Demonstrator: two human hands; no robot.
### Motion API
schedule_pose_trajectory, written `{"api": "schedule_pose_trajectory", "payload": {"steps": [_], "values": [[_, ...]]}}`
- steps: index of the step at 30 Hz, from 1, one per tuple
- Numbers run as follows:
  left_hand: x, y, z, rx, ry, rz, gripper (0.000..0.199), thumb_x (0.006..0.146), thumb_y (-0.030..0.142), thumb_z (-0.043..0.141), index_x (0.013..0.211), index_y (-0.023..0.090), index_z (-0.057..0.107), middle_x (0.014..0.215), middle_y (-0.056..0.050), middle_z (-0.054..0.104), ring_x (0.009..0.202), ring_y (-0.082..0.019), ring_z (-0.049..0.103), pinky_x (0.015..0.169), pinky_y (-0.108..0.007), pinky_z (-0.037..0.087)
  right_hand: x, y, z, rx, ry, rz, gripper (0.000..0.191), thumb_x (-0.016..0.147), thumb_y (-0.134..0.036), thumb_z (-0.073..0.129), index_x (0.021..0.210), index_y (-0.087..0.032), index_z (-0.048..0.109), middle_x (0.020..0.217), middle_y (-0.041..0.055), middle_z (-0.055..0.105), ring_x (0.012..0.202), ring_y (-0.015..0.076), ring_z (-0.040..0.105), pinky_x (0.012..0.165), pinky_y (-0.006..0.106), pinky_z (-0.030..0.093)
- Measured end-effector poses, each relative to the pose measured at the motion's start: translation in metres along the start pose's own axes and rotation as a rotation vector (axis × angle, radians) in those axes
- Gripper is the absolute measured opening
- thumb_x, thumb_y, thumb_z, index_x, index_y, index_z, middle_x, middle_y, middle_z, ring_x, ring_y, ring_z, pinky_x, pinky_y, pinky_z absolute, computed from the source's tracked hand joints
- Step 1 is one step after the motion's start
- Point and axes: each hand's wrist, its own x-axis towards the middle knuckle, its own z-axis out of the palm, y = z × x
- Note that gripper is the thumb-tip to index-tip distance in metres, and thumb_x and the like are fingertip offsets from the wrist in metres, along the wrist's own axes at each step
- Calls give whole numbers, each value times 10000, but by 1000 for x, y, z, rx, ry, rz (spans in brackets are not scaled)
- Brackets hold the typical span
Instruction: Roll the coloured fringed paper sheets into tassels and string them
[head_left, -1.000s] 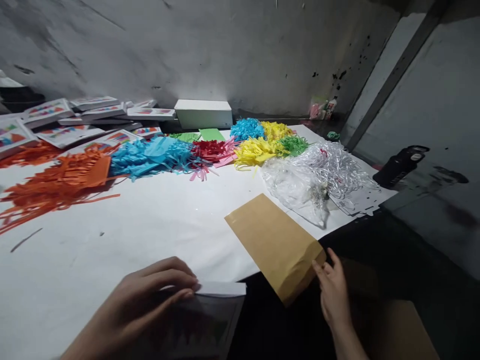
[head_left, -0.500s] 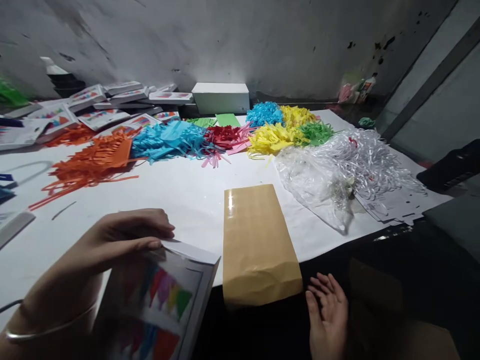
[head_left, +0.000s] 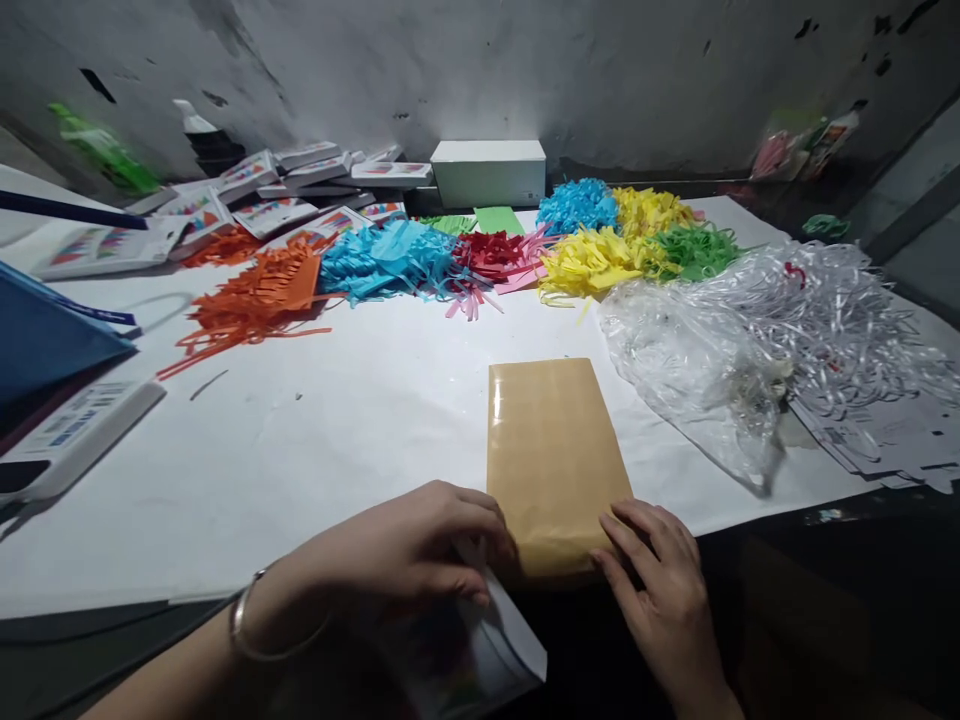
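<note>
A flat brown paper package (head_left: 559, 440) lies at the table's front edge, its near end slightly over the edge. My left hand (head_left: 442, 540), with a silver bangle at the wrist, grips the top edge of a white printed box (head_left: 480, 650) just below and left of the package. The box's lower part is dark and blurred. On the package's near right corner rests my right hand (head_left: 656, 565), its fingers apart and holding nothing.
Fringed paper in orange (head_left: 262, 285), blue (head_left: 397, 255), red, yellow (head_left: 592, 260) and green crosses the table. Several printed boxes (head_left: 217, 195) are piled back left beside a plain white box (head_left: 489, 175). Clear plastic (head_left: 682, 360) and white strings (head_left: 825, 310) lie right.
My left hand has moved right and down with the printed box, to the package's side. My right hand has come up onto the package's corner. The camera view has shifted left.
</note>
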Motion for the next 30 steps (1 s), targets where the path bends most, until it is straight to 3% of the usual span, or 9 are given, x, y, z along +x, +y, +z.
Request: {"api": "schedule_pose_trajectory", "payload": {"steps": [6, 13, 18, 24, 30], "values": [[9, -9, 4, -6, 18, -85, 364, 842, 355, 738, 1169, 206, 681, 1126, -105, 737, 976, -237, 704, 835, -296, 556, 5, 6, -4, -14, -18, 53, 215, 966, -239, 596, 1166, -174, 638, 1155, 106, 646, 1114, 241, 580, 992, 446, 420], [4, -4, 4, 7, 12, -66, 237, 861, 316, 722, 1070, 204, 739, 1195, -104, 725, 1048, -249, 695, 901, -301, 531, 9, -10, -7, -85, 32, -17, 215, 934, -147, 613, 1145, -162, 654, 1139, 116, 663, 1133, 249, 588, 1066, 497, 384], [3, -5, 6, -15, 15, -76, 338, 848, 335, 732, 1159, 207, 695, 1195, -103, 719, 1028, -252, 699, 870, -299, 550, 14, -22, 0, -12, -83, -82, 236, 945, -162, 598, 1177, -143, 635, 1163, 129, 661, 1155, 261, 579, 1013, 463, 428], [-3, -8, 5, 67, 43, -79, 424, 840, 299, 751, 1247, 228, 658, 1389, -109, 612, 1173, -271, 637, 943, -307, 525, 19, -20, -4, 40, -95, -71, 90, 931, -151, 606, 986, -190, 665, 1004, 72, 689, 984, 223, 626, 909, 399, 458], [4, -8, 9, 31, -20, -22, 453, 820, 345, 768, 1245, 224, 669, 1307, -116, 667, 1121, -282, 664, 907, -307, 539, 31, -27, 7, -55, -222, -33, 257, 979, -298, 556, 1196, -186, 637, 1160, 116, 652, 1085, 279, 584, 925, 449, 431]]}}
